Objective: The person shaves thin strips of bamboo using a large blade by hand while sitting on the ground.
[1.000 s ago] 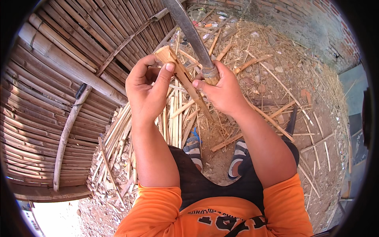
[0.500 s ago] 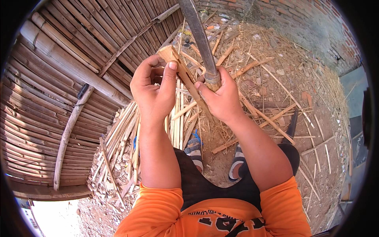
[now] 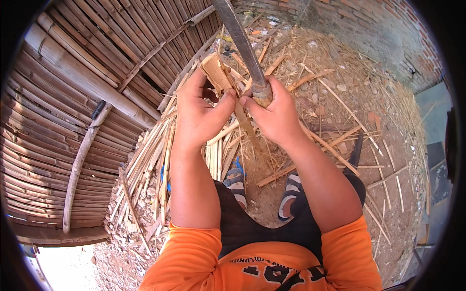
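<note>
In front of me, my left hand [image 3: 196, 119] is closed around a split bamboo piece [image 3: 217, 72], its thumb pressed on the side nearest the right hand. The piece slants from upper left down towards the ground, with its pale cut end at the top. My right hand [image 3: 277, 119] grips the wooden handle of a machete [image 3: 240, 41], whose long dark blade points up and away. The right thumb lies against or very close to the bamboo, almost meeting the left thumb. Behind both hands, the lower part of the piece is partly hidden.
Split strips [image 3: 148, 182] lie heaped at the left, and loose sticks [image 3: 344, 138] litter the ground. A dark pointed object [image 3: 357, 151] sticks out beside my right knee. A bamboo slat wall [image 3: 58, 63] stands left, a brick wall [image 3: 359, 24] at the back right.
My left hand has moved right and slid lower along the bamboo, bringing its thumb beside the right thumb. The bamboo has turned, showing more of its broad face. The machete has shifted slightly left.
</note>
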`<move>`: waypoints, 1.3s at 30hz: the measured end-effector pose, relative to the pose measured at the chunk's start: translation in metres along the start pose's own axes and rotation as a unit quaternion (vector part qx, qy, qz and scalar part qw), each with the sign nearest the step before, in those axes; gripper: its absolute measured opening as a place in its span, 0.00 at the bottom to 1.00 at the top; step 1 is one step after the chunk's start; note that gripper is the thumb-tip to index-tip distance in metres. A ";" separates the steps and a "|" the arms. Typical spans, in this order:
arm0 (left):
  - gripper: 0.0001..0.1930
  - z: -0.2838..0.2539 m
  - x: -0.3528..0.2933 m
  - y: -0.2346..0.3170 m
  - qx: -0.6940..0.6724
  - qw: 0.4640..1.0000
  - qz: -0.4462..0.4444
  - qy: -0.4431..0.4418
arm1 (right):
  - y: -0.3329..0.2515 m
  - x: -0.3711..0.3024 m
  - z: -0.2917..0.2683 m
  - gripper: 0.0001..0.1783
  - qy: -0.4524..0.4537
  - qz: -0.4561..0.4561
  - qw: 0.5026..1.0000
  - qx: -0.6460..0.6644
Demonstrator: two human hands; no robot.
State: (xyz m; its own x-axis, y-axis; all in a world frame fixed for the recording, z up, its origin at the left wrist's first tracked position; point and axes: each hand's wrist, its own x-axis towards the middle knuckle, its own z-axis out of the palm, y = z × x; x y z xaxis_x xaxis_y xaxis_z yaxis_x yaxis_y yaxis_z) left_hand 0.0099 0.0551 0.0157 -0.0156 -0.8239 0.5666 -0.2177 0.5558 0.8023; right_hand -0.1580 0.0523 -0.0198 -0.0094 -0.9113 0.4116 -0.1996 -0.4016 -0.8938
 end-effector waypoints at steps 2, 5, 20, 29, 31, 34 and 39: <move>0.13 -0.001 -0.002 0.001 0.012 1.000 -0.017 -0.018 | 0.000 -0.001 0.002 0.24 -0.005 -0.006 1.000 0.000; 0.12 -0.006 -0.003 -0.002 0.010 0.999 -0.024 -0.031 | -0.002 -0.002 0.005 0.25 -0.011 -0.016 1.000 -0.007; 0.11 -0.019 -0.004 0.006 0.101 0.992 -0.053 -0.053 | 0.002 0.000 0.008 0.27 -0.022 -0.022 0.999 0.012; 0.10 -0.031 0.002 -0.025 0.019 0.995 -0.071 0.068 | -0.009 -0.051 -0.058 0.28 -0.032 0.055 0.987 -0.148; 0.10 -0.032 0.002 -0.022 0.039 0.993 -0.077 0.075 | -0.005 -0.084 -0.077 0.26 -0.051 0.068 0.976 -0.198; 0.11 -0.036 0.001 -0.022 0.058 0.992 -0.080 0.077 | 0.000 -0.119 -0.090 0.25 -0.105 0.095 0.964 -0.225; 0.10 -0.028 0.003 -0.016 0.050 0.993 -0.090 0.058 | 0.013 -0.142 -0.097 0.22 -0.117 0.076 0.966 -0.216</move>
State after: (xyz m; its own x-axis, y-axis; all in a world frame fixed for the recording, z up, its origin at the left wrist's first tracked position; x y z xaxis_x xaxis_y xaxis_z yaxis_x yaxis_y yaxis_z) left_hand 0.0407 0.0464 0.0096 0.1446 -0.8876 0.4374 -0.3024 0.3813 0.8736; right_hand -0.2540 0.1855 -0.0728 0.1420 -0.9725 0.1849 -0.6038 -0.2330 -0.7623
